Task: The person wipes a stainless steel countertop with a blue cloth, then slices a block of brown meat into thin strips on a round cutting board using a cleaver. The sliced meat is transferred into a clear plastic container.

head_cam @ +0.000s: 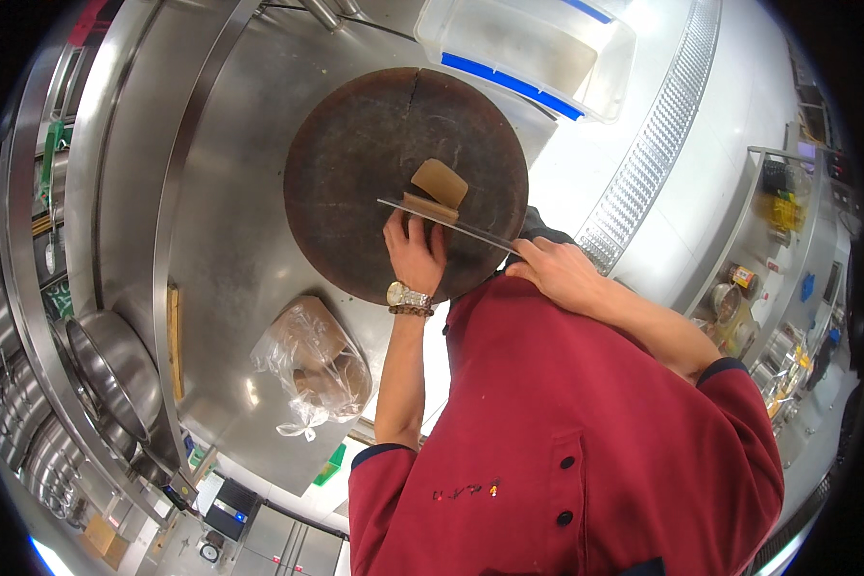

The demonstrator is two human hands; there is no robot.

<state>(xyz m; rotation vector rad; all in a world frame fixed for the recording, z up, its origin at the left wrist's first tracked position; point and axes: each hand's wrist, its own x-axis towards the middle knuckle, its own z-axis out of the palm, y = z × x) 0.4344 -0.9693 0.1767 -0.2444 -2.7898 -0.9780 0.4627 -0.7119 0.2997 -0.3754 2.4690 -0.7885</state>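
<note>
On the round wooden chopping block [345, 151], a flat brown slab of food [440, 183] lies beside a narrower brown piece [430, 207]. The narrower piece stands against the far side of a knife blade [475, 233], seen almost edge-on. My right hand [558, 272] grips the knife's handle at the block's near right edge. Bent fingers of my left hand [415, 252] meet the near side of the blade, close to the brown piece. The fingertips are partly hidden, so whether they hold anything beneath cannot be seen. A watch [403, 294] and a beaded bracelet circle my left wrist.
The block stands on a steel table [223, 216]. Left of my forearm lies a clear plastic bag [320, 360] with brown pieces inside. A translucent bin with blue handles [540, 57] is at the far right. Steel bowls [111, 367] sit on the left shelf; a floor grate [651, 144] runs right.
</note>
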